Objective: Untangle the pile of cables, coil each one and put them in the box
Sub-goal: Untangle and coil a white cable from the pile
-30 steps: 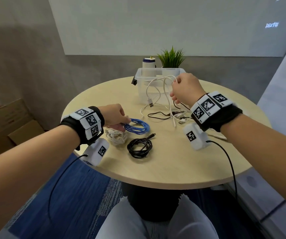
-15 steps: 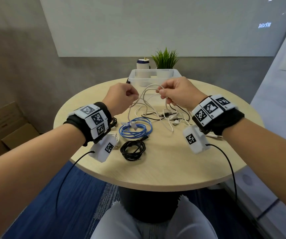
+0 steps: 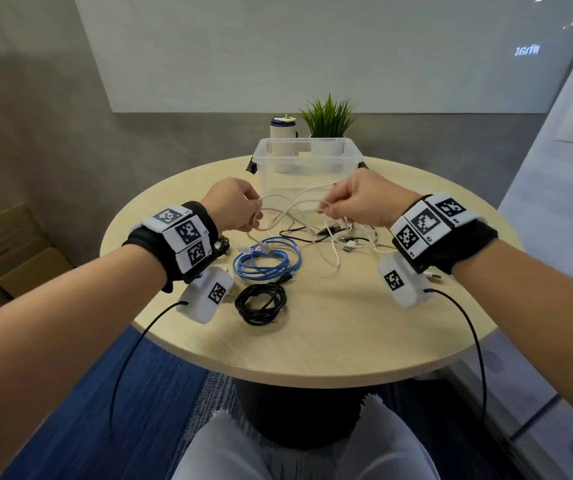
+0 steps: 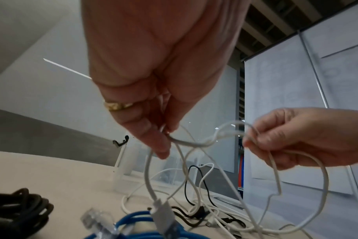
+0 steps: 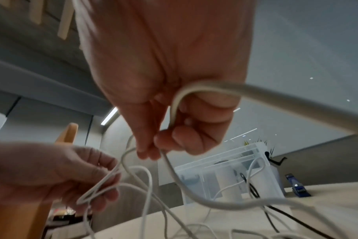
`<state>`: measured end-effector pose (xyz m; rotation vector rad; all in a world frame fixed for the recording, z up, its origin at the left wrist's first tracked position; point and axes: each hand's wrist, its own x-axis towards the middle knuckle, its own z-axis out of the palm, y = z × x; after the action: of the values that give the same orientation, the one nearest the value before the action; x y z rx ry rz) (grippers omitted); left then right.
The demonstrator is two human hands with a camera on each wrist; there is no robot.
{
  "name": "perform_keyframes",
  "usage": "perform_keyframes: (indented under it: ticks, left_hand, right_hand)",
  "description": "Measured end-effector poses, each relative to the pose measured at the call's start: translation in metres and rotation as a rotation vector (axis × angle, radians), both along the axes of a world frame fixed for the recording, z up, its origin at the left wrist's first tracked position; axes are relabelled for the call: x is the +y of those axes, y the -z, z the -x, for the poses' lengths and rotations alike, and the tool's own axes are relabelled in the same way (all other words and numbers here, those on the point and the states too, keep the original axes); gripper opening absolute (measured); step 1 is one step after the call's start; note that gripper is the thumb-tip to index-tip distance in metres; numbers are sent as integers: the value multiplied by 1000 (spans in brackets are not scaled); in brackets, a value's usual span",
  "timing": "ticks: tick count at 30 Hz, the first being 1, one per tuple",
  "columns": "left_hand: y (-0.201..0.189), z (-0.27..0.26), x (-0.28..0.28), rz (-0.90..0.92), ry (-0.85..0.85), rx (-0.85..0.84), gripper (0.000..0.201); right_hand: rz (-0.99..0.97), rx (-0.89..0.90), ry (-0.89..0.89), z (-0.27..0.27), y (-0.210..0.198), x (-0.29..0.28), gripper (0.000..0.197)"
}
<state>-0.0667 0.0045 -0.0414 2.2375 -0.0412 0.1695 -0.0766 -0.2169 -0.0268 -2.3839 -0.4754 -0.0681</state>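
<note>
Both hands are raised over the round table (image 3: 312,341), each pinching a white cable (image 3: 292,206) that loops between them. My left hand (image 3: 240,206) pinches it between thumb and fingers (image 4: 164,129). My right hand (image 3: 351,202) pinches another stretch of it (image 5: 164,148). Its strands hang into a tangle of white and black cables (image 3: 340,233) on the table. A coiled blue cable (image 3: 266,259) and a coiled black cable (image 3: 261,303) lie in front of the left hand. The clear plastic box (image 3: 306,161) stands behind the hands.
A small potted plant (image 3: 328,116) and a white bottle with a blue band (image 3: 283,128) stand behind the box. Cardboard boxes (image 3: 8,258) sit on the floor at the left. Another dark cable coil (image 3: 222,244) lies partly hidden under my left wrist.
My left hand left the coils on the table, rose and took hold of the white cable. My right hand came down and nearer with it; the hands now hold it a little farther apart.
</note>
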Motion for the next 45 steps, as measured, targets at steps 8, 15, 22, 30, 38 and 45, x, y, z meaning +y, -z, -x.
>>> perform_keyframes:
  ticks: [8,15,22,30,38,45]
  left_hand:
    - [-21,7,-9,432,119,-248,15]
    - [-32,23,-23,634,299,-389,16]
    - [-44,29,-18,852,313,-439,17]
    - [-39,24,-19,911,230,-478,16]
    - [-20,19,-15,509,190,-223,13]
    - [-10,12,-29,252,202,-176,8]
  right_hand:
    - [424,97,41,-1,8,-6,21]
    - [-39,-15,134,-6,3,11,22]
    - [89,74,29,-3,15,13,26]
    - [249,71,99,-5,15,17,16]
    - [-449,-172,261,-23,-2,1,14]
    - [-673,-254,10,-8,-17,16,7]
